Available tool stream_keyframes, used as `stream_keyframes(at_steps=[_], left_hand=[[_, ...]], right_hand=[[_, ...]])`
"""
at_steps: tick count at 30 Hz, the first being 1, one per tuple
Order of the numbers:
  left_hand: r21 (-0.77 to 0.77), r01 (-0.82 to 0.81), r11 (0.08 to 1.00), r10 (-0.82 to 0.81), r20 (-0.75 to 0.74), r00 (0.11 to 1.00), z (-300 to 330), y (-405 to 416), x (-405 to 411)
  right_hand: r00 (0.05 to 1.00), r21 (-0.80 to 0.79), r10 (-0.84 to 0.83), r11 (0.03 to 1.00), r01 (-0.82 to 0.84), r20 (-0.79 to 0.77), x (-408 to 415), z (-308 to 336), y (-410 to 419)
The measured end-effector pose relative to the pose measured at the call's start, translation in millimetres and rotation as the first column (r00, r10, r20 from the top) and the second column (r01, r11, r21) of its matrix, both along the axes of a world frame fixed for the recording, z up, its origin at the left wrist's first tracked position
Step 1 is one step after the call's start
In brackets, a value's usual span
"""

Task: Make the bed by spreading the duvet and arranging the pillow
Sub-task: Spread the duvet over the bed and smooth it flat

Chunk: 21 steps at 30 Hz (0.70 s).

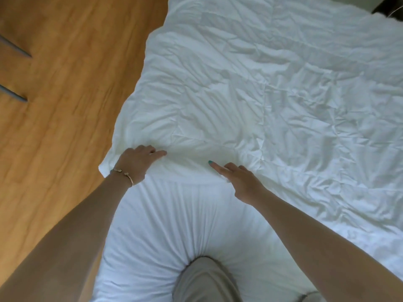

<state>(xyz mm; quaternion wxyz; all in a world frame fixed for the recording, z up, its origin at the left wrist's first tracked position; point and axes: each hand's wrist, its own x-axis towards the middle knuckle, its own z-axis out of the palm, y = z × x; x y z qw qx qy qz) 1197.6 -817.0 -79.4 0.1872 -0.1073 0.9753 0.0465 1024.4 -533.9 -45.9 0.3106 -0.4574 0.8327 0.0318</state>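
Soft, light, crumple-prone duvet (272,88); best taken along its near hem. Left hand (135,161) gripping the corner, right hand (237,182) pinching the hem, forefinger extended.

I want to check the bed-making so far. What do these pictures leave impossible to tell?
All in the head view:
- Pillow: none in frame.
- Duvet: far and right edges cut off by the frame.
- Left hand: fingertips sunk in folds.
- Right hand: curled fingers hidden by its own back.
- Dark object: clipped at the top corner.
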Motion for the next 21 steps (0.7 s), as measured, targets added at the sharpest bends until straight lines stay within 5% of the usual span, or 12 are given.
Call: stream_keyframes(at_steps=[5, 8, 11, 15, 21], left_hand=[[-0.041, 0.007, 0.999, -0.009, -0.057, 0.998, 15, -24, 50], [-0.066, -0.104, 0.992, 0.117, 0.224, 0.968, 0, 5, 69], [-0.121, -0.197, 0.973, 0.228, 0.375, 0.898, 0, 24, 47], [-0.161, -0.318, 0.934, 0.351, 0.579, 0.736, 10, 50, -13], [-0.169, -0.314, 0.934, 0.354, 0.526, 0.773, 20, 212, -113]], right_hand=[[0.983, 0.06, 0.001, 0.998, -0.012, 0.182, 30, 6, -10], [0.961, 0.234, 0.008, 0.969, -0.076, 0.278, 50, -3, 0], [0.926, 0.305, -0.15, 0.952, 0.04, 0.347, 39, -8, 9], [0.907, 0.182, -0.329, 0.94, 0.289, 0.262, 18, -4, 44], [0.842, 0.15, -0.532, 0.843, 0.516, 0.092, -19, 1, 166]])
